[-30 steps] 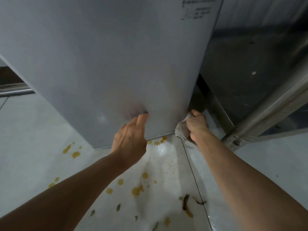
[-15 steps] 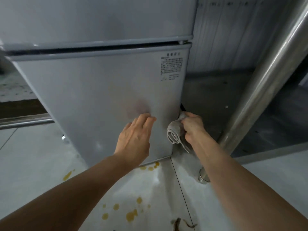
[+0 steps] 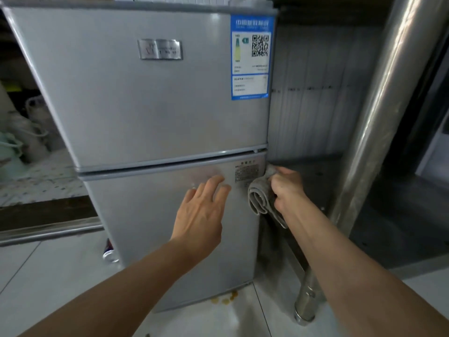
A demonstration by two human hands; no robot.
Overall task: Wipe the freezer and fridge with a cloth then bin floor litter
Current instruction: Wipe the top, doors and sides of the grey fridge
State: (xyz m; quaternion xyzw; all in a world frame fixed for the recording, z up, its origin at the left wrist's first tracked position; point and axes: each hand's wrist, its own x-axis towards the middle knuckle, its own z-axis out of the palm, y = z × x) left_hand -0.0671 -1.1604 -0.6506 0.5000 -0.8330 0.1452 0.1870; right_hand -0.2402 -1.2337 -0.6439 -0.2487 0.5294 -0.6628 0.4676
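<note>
Fridge door (image 3: 170, 222) & freezer door (image 3: 136, 93): silver-grey painted metal, smooth, satin sheen w/ soft reflections. Brand badge (image 3: 159, 49) on freezer door: brushed metal look, shinier than the paint. Energy label (image 3: 250, 57): glossy blue/white paper sticker. Cloth (image 3: 261, 195) in right hand (image 3: 288, 188): grey, soft woven fabric, matt, rolled in folds. Pipe (image 3: 379, 113) at right: bare steel, polished, bright streaky glare. Wall panel (image 3: 308, 113) behind: ribbed sheet, dull grey. Floor tiles (image 3: 60, 276): pale, smooth, slightly glossy, w/ yellow spots (image 3: 226, 299) by fridge base.
</note>
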